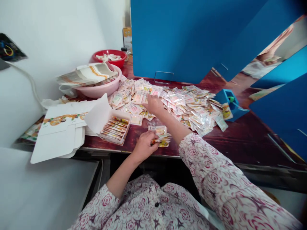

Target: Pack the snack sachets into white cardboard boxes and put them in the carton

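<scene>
My left hand (pixel 145 145) is closed at the left side of a small stack of printed sachets (pixel 162 134) near the table's front edge. Farther back, my right hand (pixel 154 104) reaches into a wide heap of flat sachets (pixel 194 105), its fingers bent down on a sachet (pixel 139 97); the underside of the grip is hidden. To the left of my left hand stands an open white carton (pixel 122 140), its lid flap raised, with a row of upright sachets (pixel 115 127) inside.
Flattened white cartons (pixel 59 132) overhang the table's front left edge. Behind them sit a pink basin (pixel 105 89) topped with printed cardboard and a red basin (pixel 123 55). A blue holder (pixel 224 95) stands right of the heap. Blue panels (pixel 179 38) rise behind.
</scene>
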Demonstrator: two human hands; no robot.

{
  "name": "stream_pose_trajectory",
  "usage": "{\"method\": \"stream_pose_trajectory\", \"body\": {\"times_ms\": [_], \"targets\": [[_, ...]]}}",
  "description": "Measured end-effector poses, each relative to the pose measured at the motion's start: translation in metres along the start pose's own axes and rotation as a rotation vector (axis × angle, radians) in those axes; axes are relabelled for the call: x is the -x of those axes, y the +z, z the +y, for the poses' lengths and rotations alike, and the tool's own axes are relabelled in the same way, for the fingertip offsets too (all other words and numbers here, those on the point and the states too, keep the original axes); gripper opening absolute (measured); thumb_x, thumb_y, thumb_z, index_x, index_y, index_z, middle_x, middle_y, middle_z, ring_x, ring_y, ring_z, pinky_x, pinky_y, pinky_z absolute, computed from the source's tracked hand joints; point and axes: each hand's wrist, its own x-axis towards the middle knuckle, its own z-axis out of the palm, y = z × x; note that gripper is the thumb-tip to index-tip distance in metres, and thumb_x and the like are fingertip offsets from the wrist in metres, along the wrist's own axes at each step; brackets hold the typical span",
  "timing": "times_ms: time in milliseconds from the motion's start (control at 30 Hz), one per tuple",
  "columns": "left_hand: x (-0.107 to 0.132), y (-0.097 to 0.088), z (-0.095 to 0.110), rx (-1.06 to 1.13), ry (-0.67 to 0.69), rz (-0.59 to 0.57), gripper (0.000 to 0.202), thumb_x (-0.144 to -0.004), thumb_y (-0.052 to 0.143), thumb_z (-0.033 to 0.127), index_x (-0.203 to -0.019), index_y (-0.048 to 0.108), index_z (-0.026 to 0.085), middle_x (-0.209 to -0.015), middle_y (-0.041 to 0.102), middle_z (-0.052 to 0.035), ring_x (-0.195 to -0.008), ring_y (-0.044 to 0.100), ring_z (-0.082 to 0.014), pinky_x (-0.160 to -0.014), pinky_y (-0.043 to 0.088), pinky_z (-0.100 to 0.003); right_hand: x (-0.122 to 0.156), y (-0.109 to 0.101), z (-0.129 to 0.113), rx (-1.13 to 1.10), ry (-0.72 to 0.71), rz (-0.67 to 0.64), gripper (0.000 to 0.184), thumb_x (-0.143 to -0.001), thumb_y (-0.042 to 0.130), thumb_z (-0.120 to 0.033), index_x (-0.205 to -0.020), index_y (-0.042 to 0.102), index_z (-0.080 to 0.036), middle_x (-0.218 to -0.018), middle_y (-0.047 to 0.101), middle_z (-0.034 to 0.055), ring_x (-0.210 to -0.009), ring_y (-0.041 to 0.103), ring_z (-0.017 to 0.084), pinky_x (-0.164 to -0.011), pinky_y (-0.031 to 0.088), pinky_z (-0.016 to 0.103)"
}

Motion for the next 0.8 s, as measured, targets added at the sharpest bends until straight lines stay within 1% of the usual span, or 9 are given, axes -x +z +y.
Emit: {"method": "stream_pose_trajectory", "body": {"times_ms": [100, 167, 267, 367, 500, 600, 667, 733, 800], "targets": [[-0.001, 0.000, 0.000, 0.023, 0.027, 0.017, 0.020, -0.079, 0.069, 0.010, -0.095, 0.066, 0.021, -0.115, 0.075, -0.0090, -0.116, 0.068, -0.0258, -0.103, 0.053, -0.045, -0.009, 0.001, 0.003, 0.089, 0.024, -0.051, 0.039, -0.092, 0.049, -0.012, -0.129, 0.062, -0.006, -0.129, 0.066, 0.0233, -0.125, 0.057, 0.034, -0.099, 0.049, 0.043], [-0.001, 0.000, 0.000, 0.029, 0.036, 0.026, 0.020, -0.078, 0.069, 0.009, -0.094, 0.066, 0.020, -0.113, 0.075, -0.0085, -0.115, 0.068, -0.0257, -0.102, 0.053, -0.044, -0.009, -0.001, 0.011, 0.089, 0.026, -0.080, 0.039, -0.091, 0.045, -0.007, -0.124, 0.065, -0.010, -0.123, 0.069, 0.0213, -0.118, 0.063, 0.032, -0.096, 0.051, 0.041], [-0.001, 0.000, 0.001, 0.010, 0.029, 0.018, 0.020, -0.077, 0.069, 0.011, -0.093, 0.065, 0.022, -0.112, 0.075, -0.0069, -0.112, 0.069, -0.0255, -0.101, 0.053, -0.045, -0.003, -0.002, 0.016, 0.072, 0.032, -0.093, 0.034, -0.096, 0.051, -0.025, -0.124, 0.066, -0.011, -0.122, 0.069, 0.0202, -0.113, 0.065, 0.032, -0.096, 0.051, 0.041], [-0.001, 0.000, 0.003, -0.012, 0.048, -0.001, 0.017, -0.078, 0.068, 0.011, -0.092, 0.065, 0.021, -0.102, 0.076, -0.0058, -0.102, 0.071, -0.0249, -0.097, 0.054, -0.044, 0.001, 0.002, 0.004, 0.076, 0.067, -0.058, 0.054, -0.090, 0.064, -0.040, -0.132, 0.058, -0.006, -0.130, 0.064, 0.0235, -0.121, 0.059, 0.036, -0.100, 0.049, 0.044], [0.000, -0.001, 0.003, -0.006, 0.082, -0.009, 0.015, -0.080, 0.068, 0.012, -0.092, 0.065, 0.020, -0.098, 0.075, -0.0054, -0.095, 0.071, -0.0230, -0.092, 0.054, -0.040, -0.005, 0.013, -0.016, -0.046, 0.146, -0.044, 0.061, -0.085, 0.065, -0.023, -0.141, 0.049, -0.002, -0.133, 0.062, 0.0258, -0.121, 0.059, 0.034, -0.100, 0.048, 0.041], [0.001, -0.002, 0.002, -0.001, 0.077, -0.007, 0.016, -0.079, 0.069, 0.012, -0.092, 0.066, 0.022, -0.097, 0.075, -0.0036, -0.095, 0.071, -0.0219, -0.094, 0.053, -0.039, -0.006, 0.013, -0.005, -0.283, 0.183, 0.001, 0.064, -0.082, 0.058, -0.017, -0.145, 0.047, -0.006, -0.117, 0.071, 0.0167, -0.106, 0.066, 0.027, -0.093, 0.051, 0.038], [0.002, -0.002, 0.002, 0.000, 0.078, -0.004, 0.017, -0.079, 0.070, 0.012, -0.092, 0.066, 0.022, -0.099, 0.075, -0.0034, -0.097, 0.070, -0.0221, -0.096, 0.052, -0.040, 0.002, 0.005, 0.013, -0.453, 0.188, 0.048, 0.057, -0.079, 0.057, -0.020, -0.135, 0.059, -0.011, -0.100, 0.075, 0.0082, -0.092, 0.066, 0.023, -0.085, 0.052, 0.034], [0.002, -0.002, 0.002, -0.003, 0.080, -0.004, 0.017, -0.079, 0.070, 0.013, -0.092, 0.066, 0.022, -0.099, 0.075, -0.0036, -0.098, 0.070, -0.0227, -0.097, 0.052, -0.041, 0.020, -0.009, 0.033, -0.628, 0.187, 0.061, 0.038, -0.077, 0.058, -0.027, -0.110, 0.071, -0.014, -0.085, 0.072, 0.0033, -0.079, 0.062, 0.019, -0.074, 0.051, 0.030], [0.002, -0.002, 0.002, -0.006, 0.079, -0.004, 0.017, -0.078, 0.070, 0.012, -0.092, 0.066, 0.022, -0.098, 0.075, -0.0041, -0.098, 0.070, -0.0234, -0.096, 0.052, -0.041, 0.043, -0.025, 0.047, -0.772, 0.184, 0.007, 0.027, -0.075, 0.062, -0.036, -0.088, 0.072, -0.015, -0.075, 0.067, 0.0015, -0.069, 0.056, 0.015, -0.064, 0.046, 0.027]]}}
